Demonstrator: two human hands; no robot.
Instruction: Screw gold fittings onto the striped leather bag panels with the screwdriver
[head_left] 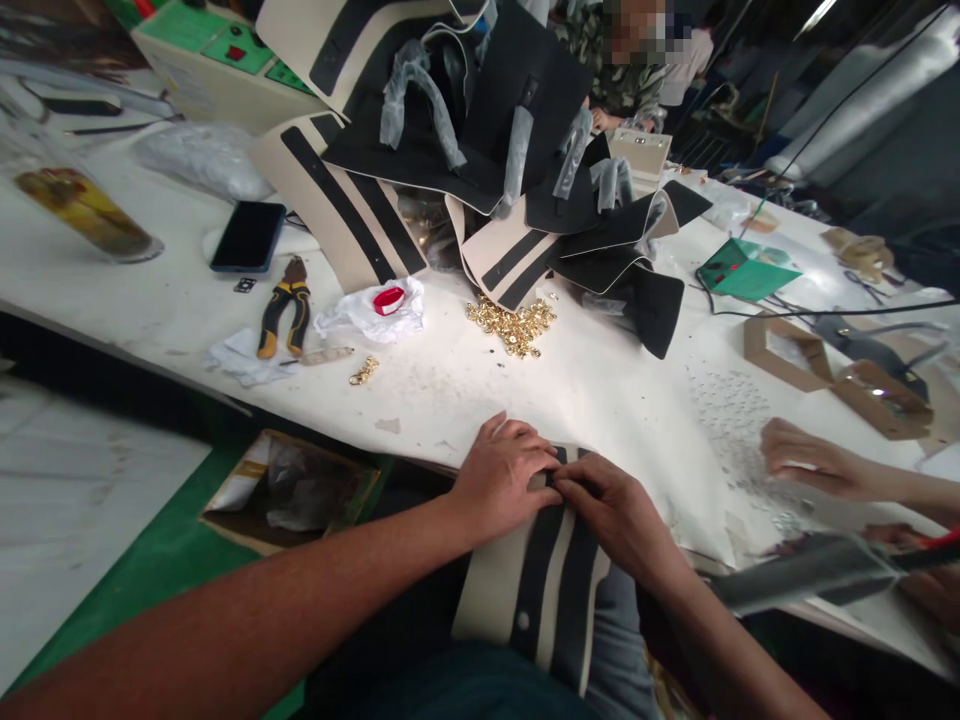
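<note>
A cream panel with black stripes (551,565) lies across my lap and against the table's front edge. My left hand (506,475) rests on its upper part, fingers bent and thumb near a black stripe. Close beside it, my right hand (611,505) pinches at the same stripe; whatever is between its fingertips is too small to make out. A round metal stud (523,620) shows low on the panel. Beyond my hands, a pile of small gold fittings (514,325) lies on the white table (600,400), with a few gold clasps (364,372) to its left.
Striped and black bag pieces (420,150) are heaped at the back. Pliers (286,308), a phone (248,237) and a glass (90,215) stand or lie at left. Another person's hand (817,460) is at right, near small open boxes (787,350). A carton (289,490) sits below the table.
</note>
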